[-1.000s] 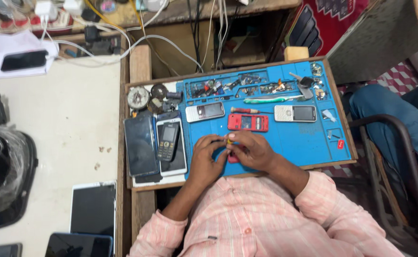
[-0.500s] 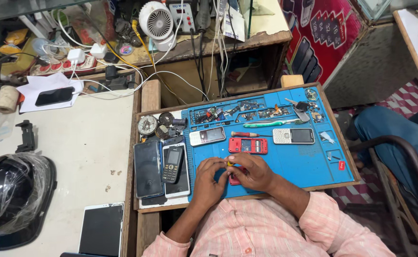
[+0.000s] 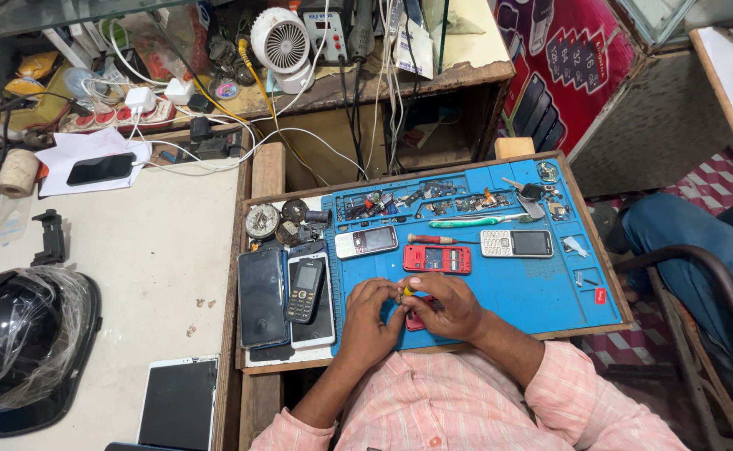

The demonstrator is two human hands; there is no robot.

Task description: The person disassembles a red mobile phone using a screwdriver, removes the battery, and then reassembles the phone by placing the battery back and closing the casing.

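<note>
Red phone part pinched between two hands at the mat's near edge

Red phone part (image 3: 414, 320) sits low on the blue work mat (image 3: 533, 288), close to the near edge and about midway along it, and both hands are on it. Left hand (image 3: 369, 321) has its fingers curled in tight, fingertips pressing at the part's left side beside a small yellow-tipped tool (image 3: 406, 291) that pokes up between the two hands. Which hand has the tool I cannot tell. Right hand (image 3: 450, 306) is curled too, thumb and fingers closed over the top of the red piece, covering most of it. Neither hand is spread; both are nearly closed around the work.

Just beyond the hands lies a red keypad phone (image 3: 437, 259), with a silver keypad phone (image 3: 516, 243) to its right and another silver phone (image 3: 366, 241) to its left. A green-handled tool (image 3: 467, 222) lies past them, then a row of small parts along the far edge. At the mat's left edge a black keypad phone (image 3: 305, 290) rests on a white phone, next to a dark smartphone (image 3: 262, 296).

Against half a second ago, the hands hold the same spot and the same pinched grip. The view itself has tipped up: more of the far shelf shows now, with the white fan (image 3: 280, 42) lower in view.
</note>
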